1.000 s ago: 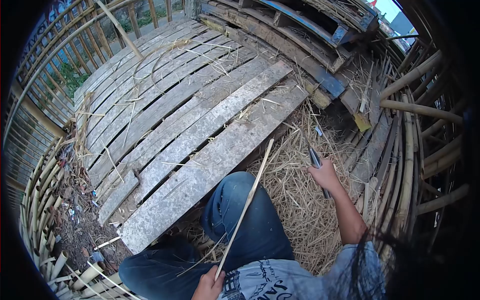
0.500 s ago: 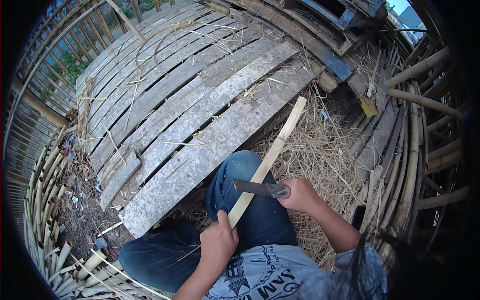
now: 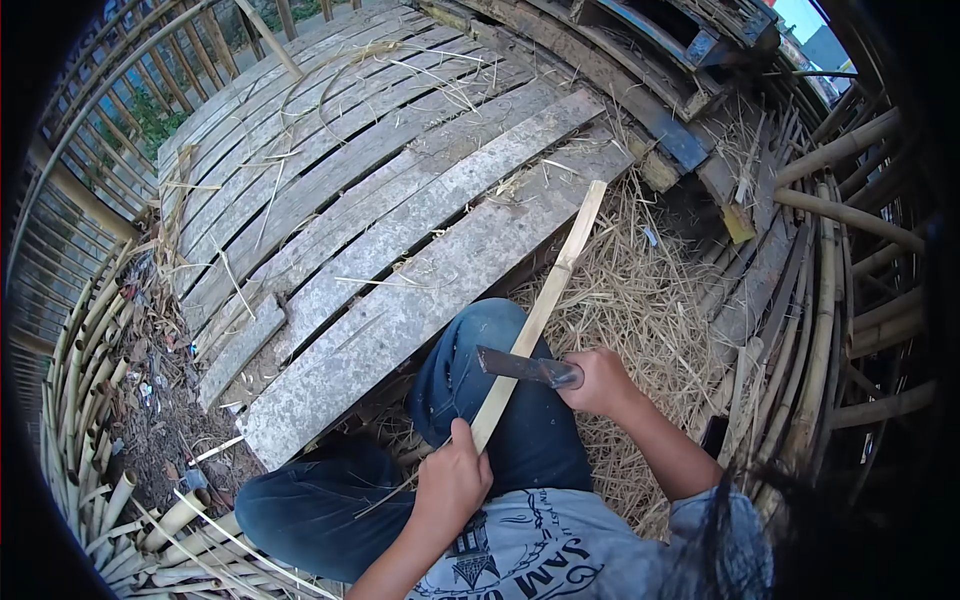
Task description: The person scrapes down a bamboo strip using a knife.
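Observation:
My left hand [image 3: 452, 478] is closed round the lower end of a long, pale bamboo strip [image 3: 546, 302], which slants up and right across my bent knee. A knife [image 3: 526, 369] with a broad, dark blade lies across the strip above that hand. Its handle is gripped in my right hand [image 3: 597, 382], beside the knee. The blade seems to touch the strip, though the exact contact cannot be made out.
A slatted wooden platform [image 3: 360, 230] spans the left and middle. Shavings [image 3: 640, 300] cover the ground at right. Stacked pallets [image 3: 640, 90] stand behind, bamboo poles [image 3: 825, 270] at right, and cut bamboo [image 3: 85, 400] at left.
From a second ago, my right hand has come inward, bringing the blade across the strip. My left hand has risen with the strip, whose broad face now shows. Since half a second ago, both moved slightly.

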Demonstrator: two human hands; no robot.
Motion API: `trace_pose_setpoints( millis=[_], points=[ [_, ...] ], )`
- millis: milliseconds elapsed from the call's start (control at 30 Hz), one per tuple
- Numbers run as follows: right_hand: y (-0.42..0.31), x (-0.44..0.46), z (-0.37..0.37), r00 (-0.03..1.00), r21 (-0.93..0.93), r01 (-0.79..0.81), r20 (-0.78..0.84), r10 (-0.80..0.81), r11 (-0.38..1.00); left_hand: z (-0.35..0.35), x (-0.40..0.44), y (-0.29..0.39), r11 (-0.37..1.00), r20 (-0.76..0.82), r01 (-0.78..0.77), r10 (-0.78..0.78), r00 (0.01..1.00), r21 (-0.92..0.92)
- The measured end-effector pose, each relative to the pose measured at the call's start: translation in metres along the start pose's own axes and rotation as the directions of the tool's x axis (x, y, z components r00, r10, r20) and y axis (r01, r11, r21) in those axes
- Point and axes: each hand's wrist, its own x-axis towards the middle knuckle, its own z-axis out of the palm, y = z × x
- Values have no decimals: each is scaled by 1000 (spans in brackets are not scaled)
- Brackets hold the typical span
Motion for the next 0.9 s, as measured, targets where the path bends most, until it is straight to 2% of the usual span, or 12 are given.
trace_pose_setpoints(
  millis=[67, 133, 200, 300, 433, 533, 600, 700, 833, 867, 900],
  points=[
    [-6, -8, -1, 997, 137, -56, 54, 49, 989, 1, 1, -2, 1000, 3, -6, 6, 1000, -15],
    [-7, -8, -3, 998, 116, -44, 50, 38, 992, 2, 4, -2, 998, 49, 54, -54, 997, -7],
    [-12, -8, -8, 998, -35, 38, 47, -37, 999, 6, 4, -8, 999, 15, 7, -6, 1000, -37],
    [-19, -9, -8, 988, -66, 111, 115, -103, 992, 4, 6, -5, 999, 46, 31, -30, 998, -30],
    [-18, -4, -8, 990, -149, 38, 142, -17, 988, 5, 6, 0, 998, 33, 60, -59, 998, -32],
    [-12, 1, -7, 991, -163, -3, 130, 24, 987, 11, 4, -3, 999, 24, 33, -32, 999, -40],
    [-6, 3, -5, 997, -101, 34, 66, -27, 994, 12, 2, -4, 996, 27, 42, -40, 999, -74],
    [5, 16, -12, 999, -147, -26, -27, 22, 989, 11, -1, -3, 996, 18, 31, -30, 999, -81],
    [13, 29, -19, 1000, -178, 16, -23, -20, 984, 15, -4, -2, 995, 46, 58, -55, 997, -82],
    [28, 36, -23, 979, -102, -179, -119, 166, 979, 16, -8, -3, 995, 40, 57, -54, 998, -85],
    [42, 42, -30, 915, -3, -359, -198, 352, 933, 15, -14, -5, 999, -9, -4, 3, 1000, -46]
  ],
)
